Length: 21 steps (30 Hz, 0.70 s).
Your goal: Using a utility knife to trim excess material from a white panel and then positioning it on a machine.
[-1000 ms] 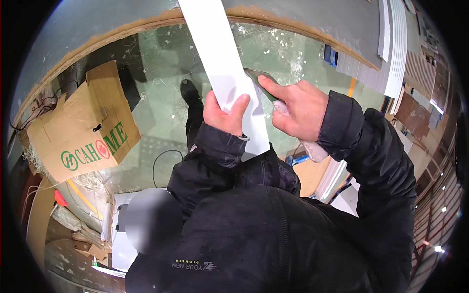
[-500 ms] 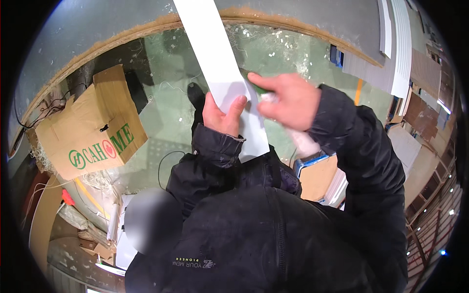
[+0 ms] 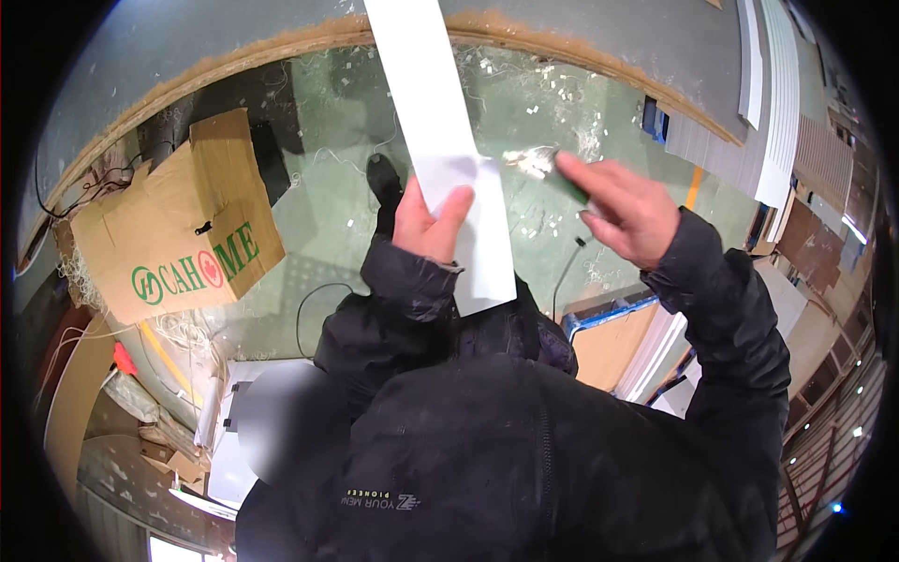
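A long white panel strip (image 3: 426,89) runs from the workbench at the far side down toward my lap. My left hand (image 3: 429,223) is closed on its left edge, thumb on the top face and fingers underneath. To the right of the strip and apart from it, my right hand (image 3: 629,208) is closed around a green-handled tool (image 3: 573,190). The tool's shiny metal end (image 3: 532,161) points left toward the strip. Glare and blur hide its exact shape.
A grey workbench (image 3: 243,37) with a rough brown edge curves across the far side. An open cardboard box (image 3: 169,239) stands on the left. White scraps litter the green floor (image 3: 543,103). Boards (image 3: 613,342) lean at lower right, with a thin black cable (image 3: 562,281) beside them.
My right hand has moved right, away from the strip, with the green-handled tool, baring its metal end. My left hand keeps its grip on the strip.
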Available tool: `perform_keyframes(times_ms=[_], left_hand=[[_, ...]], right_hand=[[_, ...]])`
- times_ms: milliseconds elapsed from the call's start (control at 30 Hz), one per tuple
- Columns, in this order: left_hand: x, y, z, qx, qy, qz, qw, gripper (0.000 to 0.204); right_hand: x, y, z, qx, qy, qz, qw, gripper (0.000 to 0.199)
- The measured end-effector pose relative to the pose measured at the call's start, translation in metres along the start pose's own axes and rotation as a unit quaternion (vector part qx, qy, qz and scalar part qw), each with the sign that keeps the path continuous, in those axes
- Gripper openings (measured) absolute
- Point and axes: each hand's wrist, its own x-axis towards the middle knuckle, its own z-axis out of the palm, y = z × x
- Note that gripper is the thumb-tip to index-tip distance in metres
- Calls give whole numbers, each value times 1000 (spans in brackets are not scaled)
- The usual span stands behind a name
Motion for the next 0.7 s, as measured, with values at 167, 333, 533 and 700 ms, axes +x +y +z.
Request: perform_keyframes(times_ms=[167, 333, 533, 700], left_hand=[[-7, 4, 1, -2, 7, 6, 1000, 51], [-5, 2, 2, 30, 32, 5, 999, 50], [-4, 1, 5, 15, 32, 18, 999, 51], [-6, 2, 3, -12, 31, -21, 999, 52]], right_hand=[[18, 29, 13, -140, -6, -160, 977, 63], [37, 32, 19, -161, -11, -179, 970, 61], [38, 39, 16, -132, -50, -188, 972, 60], [46, 31, 18, -121, -21, -203, 972, 61]])
